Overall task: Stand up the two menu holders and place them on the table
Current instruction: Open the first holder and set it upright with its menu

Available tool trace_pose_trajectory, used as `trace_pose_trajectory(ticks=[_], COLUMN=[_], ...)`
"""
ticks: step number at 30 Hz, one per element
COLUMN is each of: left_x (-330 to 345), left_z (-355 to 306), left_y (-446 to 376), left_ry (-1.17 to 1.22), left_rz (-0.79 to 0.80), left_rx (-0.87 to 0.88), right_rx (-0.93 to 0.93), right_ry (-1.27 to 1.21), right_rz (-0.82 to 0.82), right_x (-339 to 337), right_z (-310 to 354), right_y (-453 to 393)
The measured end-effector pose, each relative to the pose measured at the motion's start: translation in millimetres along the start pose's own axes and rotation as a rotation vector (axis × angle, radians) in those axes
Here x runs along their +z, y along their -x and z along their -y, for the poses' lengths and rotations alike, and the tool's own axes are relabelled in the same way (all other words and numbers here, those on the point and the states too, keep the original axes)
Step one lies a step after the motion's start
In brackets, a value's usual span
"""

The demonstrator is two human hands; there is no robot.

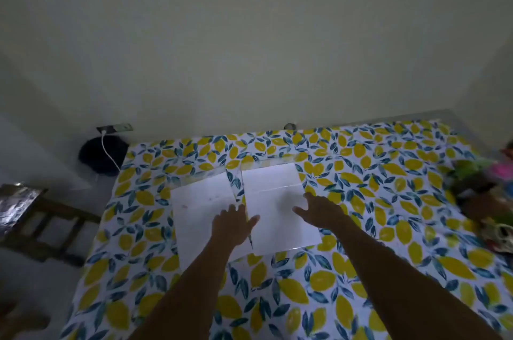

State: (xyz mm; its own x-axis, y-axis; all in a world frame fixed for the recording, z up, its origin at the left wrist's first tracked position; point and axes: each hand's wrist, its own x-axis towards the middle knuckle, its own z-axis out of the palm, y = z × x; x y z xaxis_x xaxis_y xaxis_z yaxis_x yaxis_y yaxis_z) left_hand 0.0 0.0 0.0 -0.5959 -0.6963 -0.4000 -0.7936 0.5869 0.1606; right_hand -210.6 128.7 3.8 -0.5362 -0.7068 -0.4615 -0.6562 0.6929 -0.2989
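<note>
On the table [361,270], covered by a cloth printed with yellow lemons and blue leaves, two menu holders lie flat side by side, each with a white sheet inside. The left menu holder [194,217] sits slightly nearer the person; the right menu holder [274,201] lies just beside it, its clear far edge catching light. The left hand [231,224] hovers over the gap between them, fingers spread wide, gripping nothing. The right hand [322,212] reaches over the right holder's right edge, fingers likewise splayed and empty. A pale wall [249,48] rises behind the table. A dark round object [94,156] with a white cable [109,153] sits at the far left corner, and blurred colourful items [488,181] crowd the right edge.
</note>
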Motion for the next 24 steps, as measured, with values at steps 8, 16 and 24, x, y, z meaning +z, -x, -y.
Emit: trace_pose_trajectory(ticks=[8,16,24], left_x=[59,63,76], left_z=[-42,-47,-27], left_y=[-32,-34,-6], left_ry=[0.416,0.648,0.807], left_rz=[-0.020,-0.084,-0.117], left_rx=[-0.242,-0.375,-0.397], right_rx=[0.094,0.216,0.189], right_ry=[-0.115,-0.359,-0.457], right_rz=[-0.004,-0.144,-0.068], right_x=[44,59,47], right_z=[-58,-33,-48], right_y=[-49,-24,-6])
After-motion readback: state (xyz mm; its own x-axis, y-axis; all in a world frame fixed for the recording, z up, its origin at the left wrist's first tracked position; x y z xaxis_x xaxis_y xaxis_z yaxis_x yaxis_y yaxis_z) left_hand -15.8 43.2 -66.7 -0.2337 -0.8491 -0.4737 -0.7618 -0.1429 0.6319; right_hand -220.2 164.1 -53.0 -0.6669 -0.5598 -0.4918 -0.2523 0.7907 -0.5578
